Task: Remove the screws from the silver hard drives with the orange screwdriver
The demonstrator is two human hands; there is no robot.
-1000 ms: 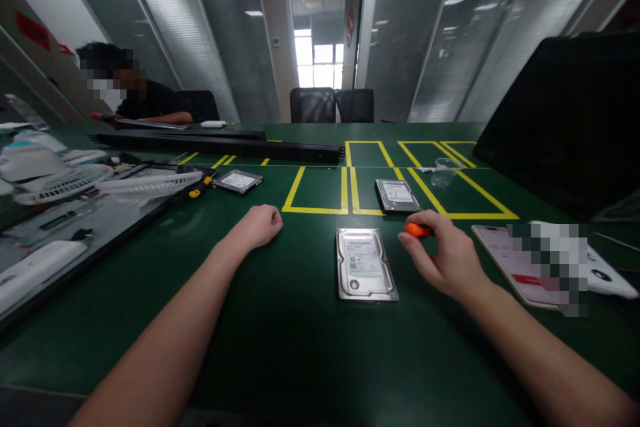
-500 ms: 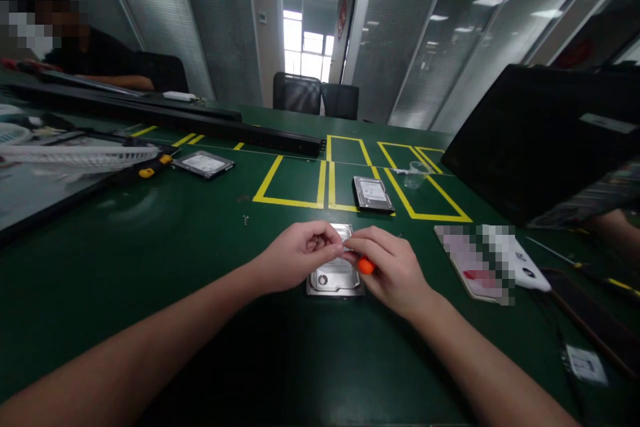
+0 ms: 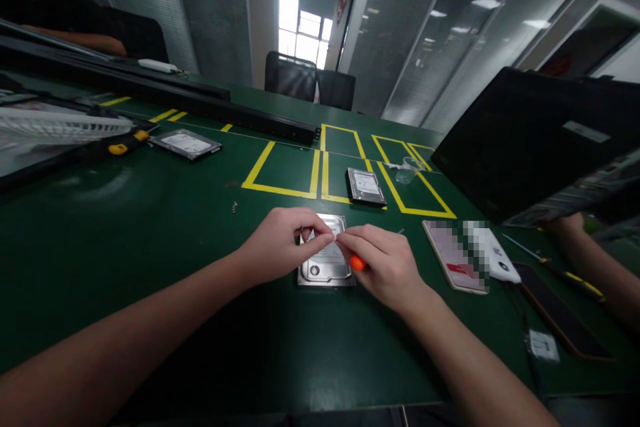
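Note:
A silver hard drive (image 3: pixel 326 265) lies flat on the green table (image 3: pixel 150 227) in front of me. Both my hands hover right over it, fingertips meeting. My left hand (image 3: pixel 280 243) is pinched closed above the drive's left half; what it pinches is too small to see. My right hand (image 3: pixel 385 267) is closed round an orange-handled screwdriver (image 3: pixel 357 263), whose tip is hidden between the fingers. A second hard drive (image 3: pixel 366 186) rests further back on the yellow tape lines.
A third drive (image 3: pixel 186 144) and a yellow-handled tool (image 3: pixel 123 145) lie at the left. A tiny screw (image 3: pixel 234 207) sits on the mat. A phone (image 3: pixel 457 255), a black laptop (image 3: pixel 530 140) and a clear cup (image 3: pixel 407 170) are at the right. Another person's arm (image 3: pixel 595 267) rests at far right.
My left hand came from the table at the left to meet my right hand over the drive. The right hand brought the orange screwdriver over the drive. My view swung rightward.

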